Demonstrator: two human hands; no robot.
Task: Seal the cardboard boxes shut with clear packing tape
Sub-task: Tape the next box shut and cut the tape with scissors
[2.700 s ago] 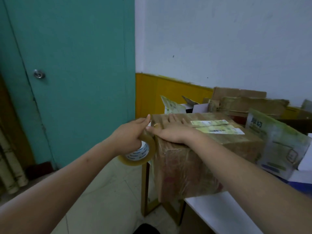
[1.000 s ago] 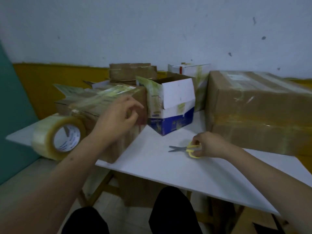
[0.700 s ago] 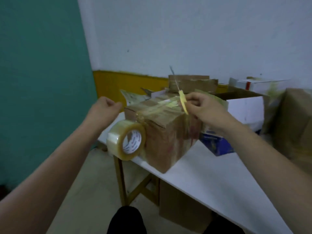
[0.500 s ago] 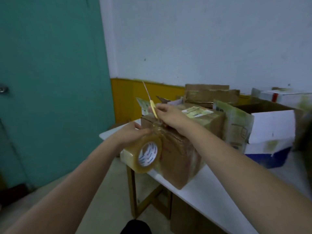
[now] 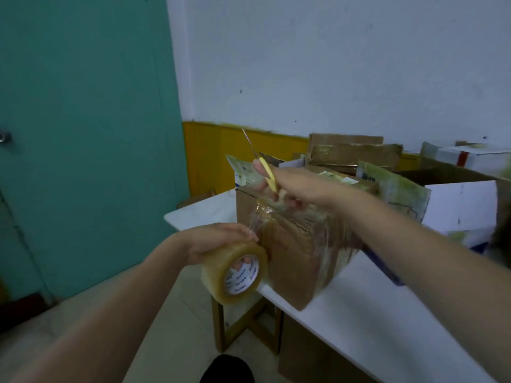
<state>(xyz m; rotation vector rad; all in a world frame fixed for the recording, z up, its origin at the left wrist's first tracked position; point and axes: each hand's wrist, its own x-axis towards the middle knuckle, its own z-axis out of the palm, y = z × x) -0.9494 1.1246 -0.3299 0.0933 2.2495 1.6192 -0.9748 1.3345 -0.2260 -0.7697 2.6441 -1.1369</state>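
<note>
While the left hand (image 5: 213, 241) grips the tape roll (image 5: 235, 272) from above, its fingers curled over the clear outer winding, the roll hangs just off the near left corner of the white table (image 5: 367, 316), touching or nearly touching the side of the cardboard box (image 5: 298, 261). That brown box stands at the table's left end, its faces glossy with tape already wrapped round them. A crinkled strip of clear tape (image 5: 262, 217) runs from the roll up to the box's top edge. Above it the right hand (image 5: 293, 186) is closed on the scissors (image 5: 265, 170), fingers curled round the yellow handles, with the thin metal blades pointing up and to the left, away from the box; whether the blades are parted cannot be told. Behind the taped box lie more cartons: an open white box (image 5: 459, 208) with its flaps raised on the right, and a stack of flattened brown cardboard (image 5: 354, 153) against the yellow-and-white wall (image 5: 331, 64). A teal door (image 5: 83, 120) fills the left side of the head view.
</note>
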